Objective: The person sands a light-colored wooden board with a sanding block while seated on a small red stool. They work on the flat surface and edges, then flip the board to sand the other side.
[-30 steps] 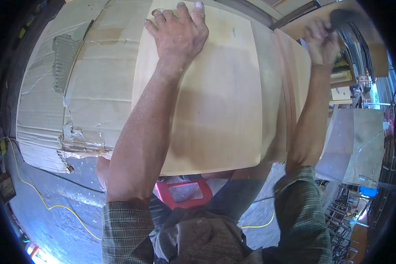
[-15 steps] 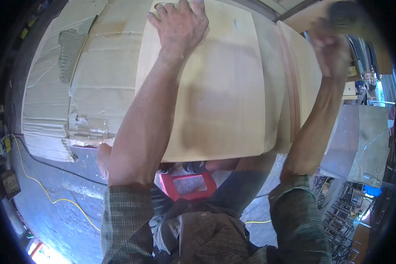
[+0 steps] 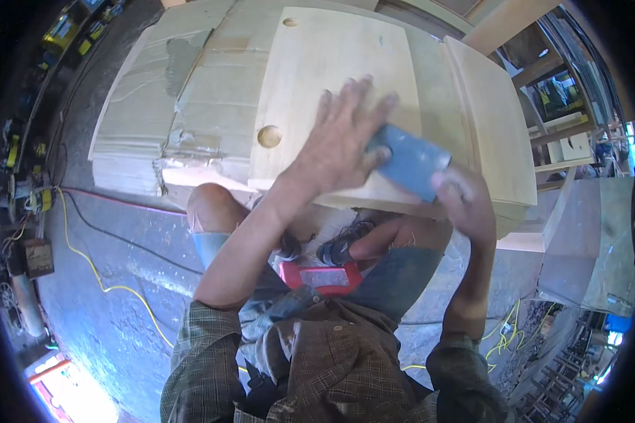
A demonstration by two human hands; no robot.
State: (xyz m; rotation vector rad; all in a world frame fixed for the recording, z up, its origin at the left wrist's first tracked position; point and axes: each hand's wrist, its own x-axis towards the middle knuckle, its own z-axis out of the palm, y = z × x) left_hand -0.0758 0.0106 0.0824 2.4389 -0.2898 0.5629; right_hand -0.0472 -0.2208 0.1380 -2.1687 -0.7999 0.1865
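Observation:
A pale wooden panel [image 3: 339, 56] with two round recesses along its left side lies in front of me. Over its near right part is a blue-grey sheet [image 3: 413, 161], which looks like sandpaper. My right hand [image 3: 467, 201] pinches the sheet's right edge between thumb and fingers. My left hand [image 3: 342, 137] is over the panel with its fingers spread, slightly blurred. Its thumb rests on the sheet's left edge; whether it grips there is hard to see.
Flattened cardboard [image 3: 134, 106] lies left of the panel. More pale boards [image 3: 497, 120] sit at its right. Below, between my feet, is a red frame-like object [image 3: 324, 278]. A yellow cord [image 3: 95, 271] runs over the grey floor, and wooden framing [image 3: 522, 25] stands at the far right.
My right hand has come from the far right, where it held a blurred dark object, to the sheet. My left hand has moved nearer from the panel's far edge. The view has shifted.

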